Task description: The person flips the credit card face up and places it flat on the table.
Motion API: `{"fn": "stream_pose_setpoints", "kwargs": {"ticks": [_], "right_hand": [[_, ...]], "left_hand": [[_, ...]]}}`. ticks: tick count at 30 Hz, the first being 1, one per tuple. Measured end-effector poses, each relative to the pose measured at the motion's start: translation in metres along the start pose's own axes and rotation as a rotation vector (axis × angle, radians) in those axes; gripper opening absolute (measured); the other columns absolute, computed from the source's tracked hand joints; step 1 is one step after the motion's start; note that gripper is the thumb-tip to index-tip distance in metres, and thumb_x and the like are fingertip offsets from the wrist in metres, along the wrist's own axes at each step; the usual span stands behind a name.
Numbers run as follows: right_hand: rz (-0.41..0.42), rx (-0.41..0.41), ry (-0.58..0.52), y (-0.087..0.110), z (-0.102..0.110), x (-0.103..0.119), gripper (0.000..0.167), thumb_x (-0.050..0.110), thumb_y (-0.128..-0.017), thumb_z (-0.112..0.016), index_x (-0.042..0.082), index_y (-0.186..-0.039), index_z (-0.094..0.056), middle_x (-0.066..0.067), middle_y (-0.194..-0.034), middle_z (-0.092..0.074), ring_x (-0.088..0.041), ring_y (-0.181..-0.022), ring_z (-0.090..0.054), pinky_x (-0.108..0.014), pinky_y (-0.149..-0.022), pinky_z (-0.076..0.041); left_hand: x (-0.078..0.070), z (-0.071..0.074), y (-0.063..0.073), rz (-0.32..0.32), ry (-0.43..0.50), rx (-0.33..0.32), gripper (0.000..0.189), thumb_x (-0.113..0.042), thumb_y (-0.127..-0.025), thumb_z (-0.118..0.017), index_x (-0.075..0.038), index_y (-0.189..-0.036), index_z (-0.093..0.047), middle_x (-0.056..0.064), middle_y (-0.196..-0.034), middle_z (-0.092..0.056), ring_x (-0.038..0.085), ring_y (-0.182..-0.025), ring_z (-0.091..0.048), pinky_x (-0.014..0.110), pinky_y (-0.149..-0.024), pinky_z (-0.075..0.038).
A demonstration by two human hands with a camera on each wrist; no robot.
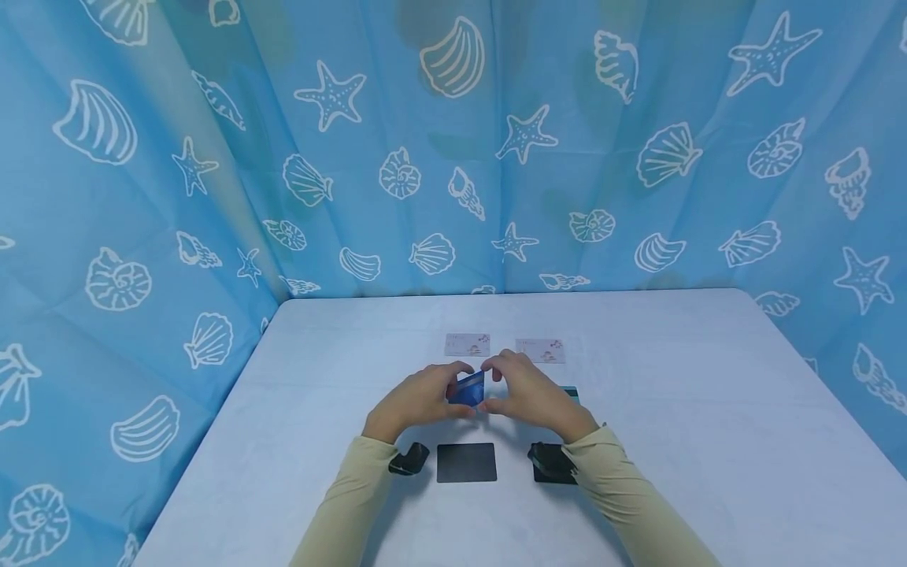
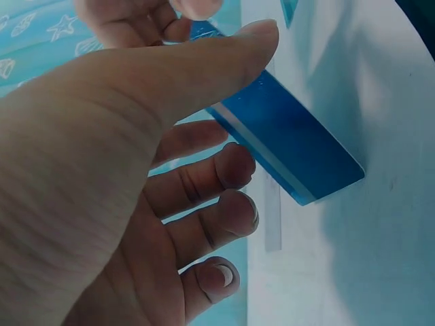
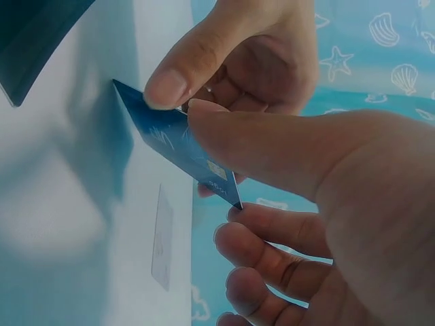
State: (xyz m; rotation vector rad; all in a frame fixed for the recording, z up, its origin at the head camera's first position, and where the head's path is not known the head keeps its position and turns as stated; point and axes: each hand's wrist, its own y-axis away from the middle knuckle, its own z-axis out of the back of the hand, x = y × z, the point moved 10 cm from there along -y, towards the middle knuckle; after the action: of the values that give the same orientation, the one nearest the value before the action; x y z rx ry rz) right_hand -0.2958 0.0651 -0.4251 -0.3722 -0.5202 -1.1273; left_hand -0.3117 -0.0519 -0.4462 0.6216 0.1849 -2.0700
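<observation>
We are looking at a glossy blue rectangular card, which the two hands are holding tilted, apparently raised over the smooth white table. The left hand is pinching it narrowly, its thumb pressing one long edge while its lower fingers are hanging clear. The right hand is spanning one short end between thumb and index finger, its other fingers curling loosely apart from the card. The right wrist view is showing a small pale-gold chip near that end; the left wrist view is showing a pale stripe running lengthwise along the other face.

Judging by its thin, straight edges, we are expecting plastic: light, stiff, flexing only slightly. We are guessing that the shiny faces are offering dry fingertips little friction, and that sharp bending is the main risk, especially around the chip. For a sure hold, we are favouring opposite edges near the corners, squeezing gently without bowing the middle. Beyond the hands, a pale pinkish rectangular card is lying flat; nearer, a dark grey flat rectangle is resting on the table.
</observation>
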Motion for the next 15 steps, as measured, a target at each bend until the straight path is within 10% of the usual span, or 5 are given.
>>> {"fn": "stream_pose_setpoints", "kwargs": {"ticks": [15], "right_hand": [[-0.025, 0.013, -0.013, 0.001, -0.0017, 0.0016, 0.058, 0.028, -0.086, -0.085, 0.008, -0.134, -0.062, -0.011, -0.112, -0.06, -0.02, -0.097, -0.049, -0.031, -0.072, -0.046]], "left_hand": [[-0.007, 0.0012, -0.0001, -0.05, -0.021, -0.01, 0.066, -0.037, -0.088, -0.083, -0.014, -0.143, -0.055, 0.0, -0.092, -0.064, 0.012, -0.079, -0.058, 0.023, -0.069, -0.049]]}}
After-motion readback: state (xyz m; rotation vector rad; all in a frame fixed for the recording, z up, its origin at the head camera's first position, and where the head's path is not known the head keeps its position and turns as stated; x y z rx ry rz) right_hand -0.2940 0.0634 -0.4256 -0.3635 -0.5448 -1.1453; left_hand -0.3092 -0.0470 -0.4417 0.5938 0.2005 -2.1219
